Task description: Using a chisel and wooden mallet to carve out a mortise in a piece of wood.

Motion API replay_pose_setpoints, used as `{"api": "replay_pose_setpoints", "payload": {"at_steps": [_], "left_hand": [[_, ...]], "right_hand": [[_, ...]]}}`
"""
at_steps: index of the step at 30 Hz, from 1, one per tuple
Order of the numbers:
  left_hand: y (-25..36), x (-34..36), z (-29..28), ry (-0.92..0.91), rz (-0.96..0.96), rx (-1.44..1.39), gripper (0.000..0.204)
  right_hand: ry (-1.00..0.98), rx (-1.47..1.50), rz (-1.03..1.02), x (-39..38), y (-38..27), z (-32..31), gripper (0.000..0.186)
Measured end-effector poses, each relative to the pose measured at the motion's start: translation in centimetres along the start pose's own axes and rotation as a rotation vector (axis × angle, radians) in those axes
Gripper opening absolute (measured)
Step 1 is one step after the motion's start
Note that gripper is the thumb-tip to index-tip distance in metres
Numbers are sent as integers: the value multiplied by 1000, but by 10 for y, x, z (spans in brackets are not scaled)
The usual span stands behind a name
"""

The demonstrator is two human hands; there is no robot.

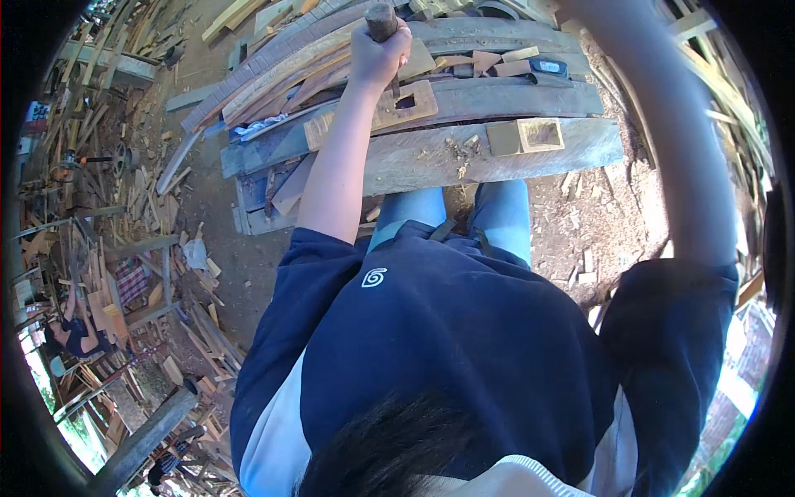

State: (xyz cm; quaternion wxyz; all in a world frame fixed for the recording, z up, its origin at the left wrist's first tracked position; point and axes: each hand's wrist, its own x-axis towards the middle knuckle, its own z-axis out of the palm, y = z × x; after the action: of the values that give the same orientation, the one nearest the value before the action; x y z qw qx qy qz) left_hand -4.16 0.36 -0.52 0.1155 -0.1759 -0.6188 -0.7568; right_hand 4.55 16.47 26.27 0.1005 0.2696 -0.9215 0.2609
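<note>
My left hand (383,58) is wrapped round the wooden handle of a chisel (381,22), held roughly upright. Below the fist, its narrow blade reaches down to a pale wood block (421,98), beside a dark square hole cut in that block. My left forearm covers part of the block. My right arm (662,124) is raised and blurred at the upper right. Its hand lies beyond the picture's upper edge, so what it holds is hidden. A second wood block (503,138) with a hollowed recess rests on the near plank, to the right.
The bench of weathered planks (580,147) carries wood chips, offcuts (509,68) and a dark blue-and-black object (549,67). Curved boards (273,79) are stacked at the far left. Scrap wood (157,248) litters the ground. Another person (79,335) is at the left edge.
</note>
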Motion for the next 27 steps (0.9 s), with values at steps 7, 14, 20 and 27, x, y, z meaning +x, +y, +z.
{"api": "replay_pose_setpoints", "payload": {"at_steps": [7, 14, 20, 27], "left_hand": [[-4, 1, -3, 7, -42, 19, 16], [-12, -3, -6, 29, -47, 14, 15], [-6, -4, -2, 62, -16, 45, 16], [-13, -5, -4, 74, -117, 88, 12]], "right_hand": [[-490, -97, 62, -4, 2, -12, 29], [18, -98, 46, 8, 21, 32, 33], [-376, 177, 140, 6, 7, -13, 37], [-214, -200, 166, -9, 2, 32, 40]]}}
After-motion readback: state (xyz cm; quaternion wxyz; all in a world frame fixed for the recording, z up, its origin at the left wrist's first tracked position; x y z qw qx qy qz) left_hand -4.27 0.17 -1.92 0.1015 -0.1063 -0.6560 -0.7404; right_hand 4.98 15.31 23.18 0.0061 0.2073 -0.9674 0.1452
